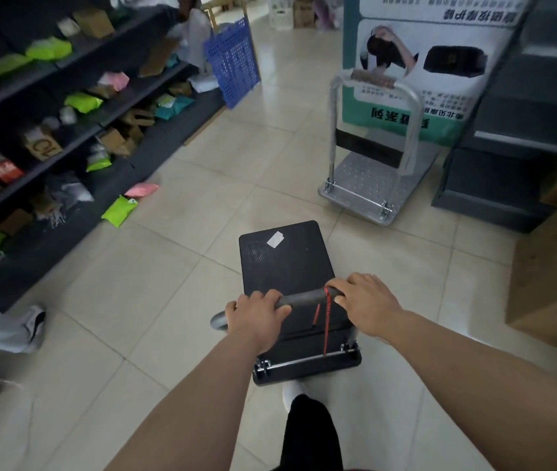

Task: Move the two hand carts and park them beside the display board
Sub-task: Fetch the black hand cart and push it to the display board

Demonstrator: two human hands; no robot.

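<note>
Both hands, left hand (257,316) and right hand (365,302), clench one black cart's handle (304,297); one silver cart (372,178) touches one display board (440,62).

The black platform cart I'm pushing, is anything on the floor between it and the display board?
Only the silver metal cart, already parked against the green-and-white display board. The tiled floor ahead of the black platform cart looks bare.

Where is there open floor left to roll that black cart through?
Bare tiles run ahead between the left shelving and the silver cart by the display board. Both hands, left hand and right hand, grip the black cart. It is crowded on the right by cardboard boxes.
</note>
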